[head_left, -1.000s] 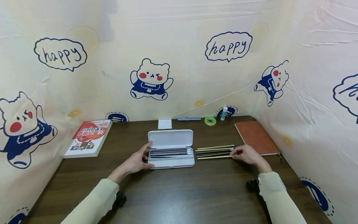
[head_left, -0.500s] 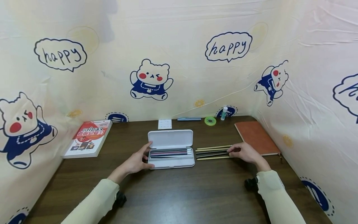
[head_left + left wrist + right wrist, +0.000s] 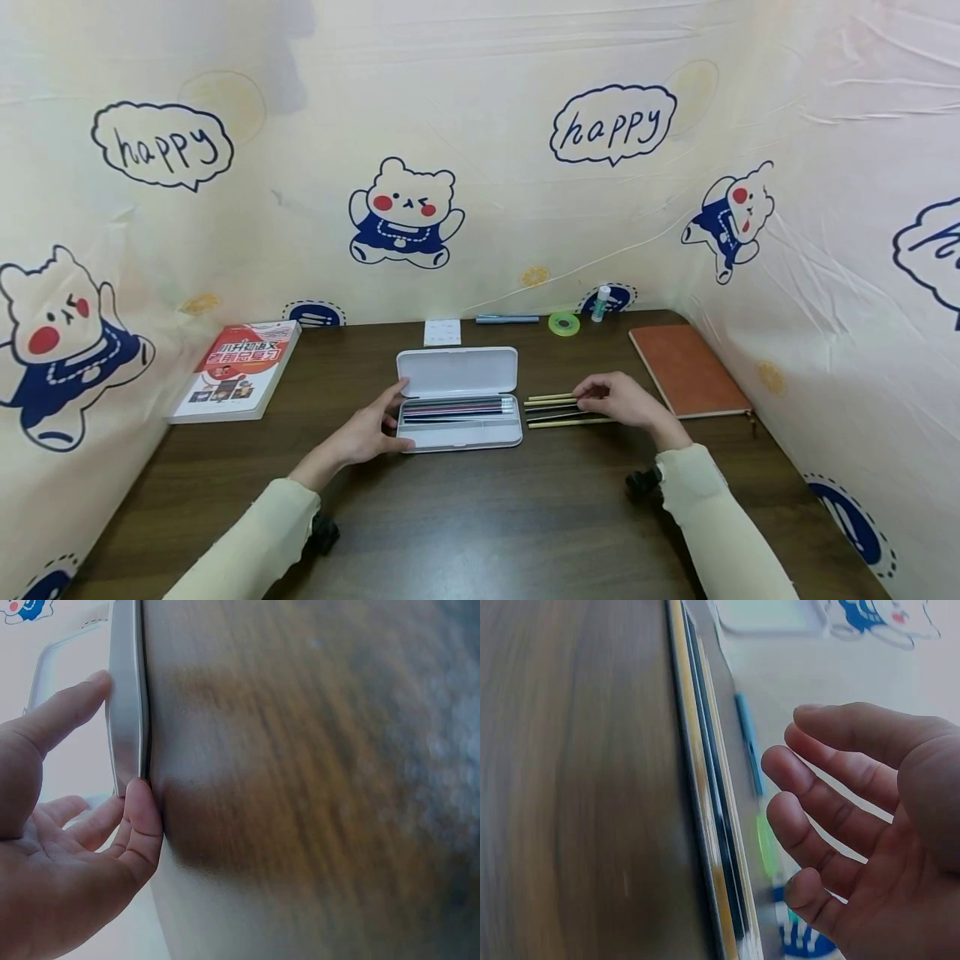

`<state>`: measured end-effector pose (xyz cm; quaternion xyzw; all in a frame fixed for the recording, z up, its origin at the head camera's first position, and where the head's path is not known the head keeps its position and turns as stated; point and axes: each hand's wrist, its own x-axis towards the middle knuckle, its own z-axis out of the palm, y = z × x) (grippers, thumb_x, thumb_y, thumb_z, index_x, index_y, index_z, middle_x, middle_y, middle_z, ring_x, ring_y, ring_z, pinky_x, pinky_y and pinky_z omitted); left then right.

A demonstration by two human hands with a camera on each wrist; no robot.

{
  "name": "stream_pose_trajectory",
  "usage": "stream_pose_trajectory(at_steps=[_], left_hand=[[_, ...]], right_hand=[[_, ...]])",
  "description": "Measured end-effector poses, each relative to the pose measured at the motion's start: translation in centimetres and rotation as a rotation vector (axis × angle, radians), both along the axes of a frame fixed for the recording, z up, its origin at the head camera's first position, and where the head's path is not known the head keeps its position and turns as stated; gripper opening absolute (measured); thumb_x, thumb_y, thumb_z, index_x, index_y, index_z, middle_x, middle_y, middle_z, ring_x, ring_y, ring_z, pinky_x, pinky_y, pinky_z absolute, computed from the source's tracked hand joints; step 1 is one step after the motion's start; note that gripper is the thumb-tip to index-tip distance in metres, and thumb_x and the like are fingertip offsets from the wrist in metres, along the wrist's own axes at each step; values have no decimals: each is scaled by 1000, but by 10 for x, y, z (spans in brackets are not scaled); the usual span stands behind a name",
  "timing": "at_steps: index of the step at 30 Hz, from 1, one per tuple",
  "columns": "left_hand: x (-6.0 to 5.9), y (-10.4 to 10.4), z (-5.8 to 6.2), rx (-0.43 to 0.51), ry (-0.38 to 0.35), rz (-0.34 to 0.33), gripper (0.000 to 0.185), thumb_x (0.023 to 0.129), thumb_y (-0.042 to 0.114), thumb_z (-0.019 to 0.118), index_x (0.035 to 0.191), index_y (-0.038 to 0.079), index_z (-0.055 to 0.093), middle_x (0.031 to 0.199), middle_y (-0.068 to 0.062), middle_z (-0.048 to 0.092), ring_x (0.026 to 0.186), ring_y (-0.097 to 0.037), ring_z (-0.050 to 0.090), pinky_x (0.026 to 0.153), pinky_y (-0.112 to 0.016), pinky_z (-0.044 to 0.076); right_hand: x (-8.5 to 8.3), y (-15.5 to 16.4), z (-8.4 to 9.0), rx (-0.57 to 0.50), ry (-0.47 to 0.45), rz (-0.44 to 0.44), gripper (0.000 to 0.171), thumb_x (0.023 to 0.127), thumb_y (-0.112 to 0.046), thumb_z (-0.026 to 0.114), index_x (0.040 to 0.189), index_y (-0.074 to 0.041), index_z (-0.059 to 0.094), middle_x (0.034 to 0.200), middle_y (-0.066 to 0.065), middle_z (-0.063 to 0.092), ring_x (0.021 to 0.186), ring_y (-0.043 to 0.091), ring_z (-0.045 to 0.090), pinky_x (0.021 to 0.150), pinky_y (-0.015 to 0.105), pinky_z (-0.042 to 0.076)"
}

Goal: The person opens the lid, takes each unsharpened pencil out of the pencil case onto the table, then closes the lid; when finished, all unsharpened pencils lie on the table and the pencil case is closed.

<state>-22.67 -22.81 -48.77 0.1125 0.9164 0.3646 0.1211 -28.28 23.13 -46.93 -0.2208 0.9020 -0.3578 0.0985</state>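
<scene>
Dark wood grain runs across the tabletop on which we see everything laid out; at the far left lies a red-and-white book; next comes the left hand, its grip wrapped round the left end of the white pencil case, thumb on the near edge and forefinger on the open lid's rim, as the left wrist view confirms; inside the case we make out a row of dark and red pencils; just beside its right end lie loose pencils, yellow and black, side by side on the tabletop; over their right ends hovers the right hand, its grip released, fingers loosely bent, and we cannot tell whether the fingertips touch the pencils; further right rests a brown notebook; along the back edge sit a blue pen, a green tape roll and a glue stick.
</scene>
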Motion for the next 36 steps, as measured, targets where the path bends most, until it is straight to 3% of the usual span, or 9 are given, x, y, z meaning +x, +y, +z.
stream_pose_trajectory(at_steps=[13,20,23,30,36], left_hand=[[-1,0,2,4,7,-2,104,82,25,83,160,17,15,148,-21,48,107,-24,57,91,-42,48],[0,0,-2,10,11,-2,105,81,25,84,160,17,15,147,-21,48,107,-23,58,91,-42,48],[-1,0,-2,13,14,-1,105,81,25,84,160,18,16,147,-21,48,106,-23,57,91,-42,48],[-1,-1,-4,7,5,6,106,80,27,85,160,19,16,148,-20,48,107,-23,57,91,-41,48],[-1,0,-3,4,2,11,105,81,27,84,160,19,16,148,-20,48,107,-23,56,91,-41,48]], right_hand=[[-3,-70,1,17,31,130,16,94,-19,69,109,-13,74,97,-4,73,90,13,61,87,36,51],[-2,-98,-3,67,96,185,18,93,-17,70,109,-13,75,102,-1,74,78,12,54,70,25,45],[-2,-106,-4,86,102,198,17,93,-16,69,109,-13,76,104,1,74,72,14,53,65,25,44],[-3,-118,-12,169,85,196,17,93,-17,69,108,-18,77,111,-1,74,93,13,61,90,36,51],[-2,-124,-13,210,85,217,16,92,-16,70,106,-17,77,110,1,75,94,14,63,91,39,51]])
